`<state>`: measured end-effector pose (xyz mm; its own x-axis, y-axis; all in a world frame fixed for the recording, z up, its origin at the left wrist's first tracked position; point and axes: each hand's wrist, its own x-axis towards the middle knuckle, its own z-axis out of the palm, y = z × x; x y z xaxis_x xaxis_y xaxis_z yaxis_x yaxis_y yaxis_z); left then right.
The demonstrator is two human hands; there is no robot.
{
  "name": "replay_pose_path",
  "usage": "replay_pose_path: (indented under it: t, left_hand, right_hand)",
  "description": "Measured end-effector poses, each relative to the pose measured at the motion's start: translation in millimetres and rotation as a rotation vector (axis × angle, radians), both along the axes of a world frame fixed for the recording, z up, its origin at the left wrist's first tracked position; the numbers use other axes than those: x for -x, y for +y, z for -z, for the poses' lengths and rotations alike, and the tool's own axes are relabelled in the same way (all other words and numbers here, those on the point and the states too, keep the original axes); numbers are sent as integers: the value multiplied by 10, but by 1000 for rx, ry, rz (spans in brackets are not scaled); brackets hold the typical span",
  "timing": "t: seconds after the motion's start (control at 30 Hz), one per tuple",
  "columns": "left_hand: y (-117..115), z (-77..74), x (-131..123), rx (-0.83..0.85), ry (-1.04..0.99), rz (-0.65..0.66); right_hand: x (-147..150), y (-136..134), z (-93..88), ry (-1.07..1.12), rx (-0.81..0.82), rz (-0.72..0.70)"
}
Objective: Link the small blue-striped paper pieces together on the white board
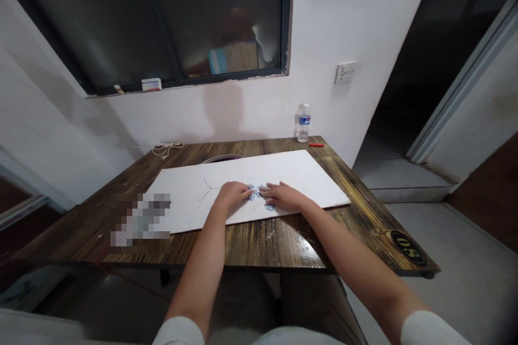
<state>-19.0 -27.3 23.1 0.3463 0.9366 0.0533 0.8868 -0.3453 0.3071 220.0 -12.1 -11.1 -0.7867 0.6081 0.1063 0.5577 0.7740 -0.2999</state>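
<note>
On a white board (299, 172), several small white pieces with blue outlines (256, 193) lie in a loose cluster between my two hands. At the left of the cluster my left hand (233, 194) rests on the board, its fingertips touching the nearest pieces. From the other side my right hand (282, 195) lies low and flat, fingers stretched over the pieces. One blue-outlined piece (270, 207) shows just below the right fingers. Thin dark lines (208, 188) mark the board left of my left hand. My palms and fingers hide part of the cluster.
The board lies on a dark wooden table (263, 242). A water bottle (303, 123) and a red pen (316, 145) are at the back right. A white cable (167, 147) lies at the back left. A round dark-rimmed object (222, 158) shows partly behind the board.
</note>
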Motion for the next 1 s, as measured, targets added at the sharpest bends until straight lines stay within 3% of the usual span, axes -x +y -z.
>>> replay_pose_path:
  t: [0.17,0.3,0.47,0.6,0.7,0.83,1.0]
  left_hand:
    - [20,28,42,35,67,-19]
    - [63,111,47,111,61,113]
    - [103,227,-37,186,162,175]
    - [91,244,-155,177,150,236]
    - [52,220,-222,184,119,332]
    - [-22,195,-281,135,122,431]
    - [-84,211,-377,-31,164,329]
  right_hand:
    - [-82,20,-98,-91,40,144]
    - [-111,-22,-200,-156,180,48]
    - [-19,-108,-151,-77,278,-45]
    - [-13,-42,-89,67,275,-20]
    - [-95,68,-69,192,213,128]
    - [-219,149,-40,78,210,140]
    - [-262,120,-51,5,149,173]
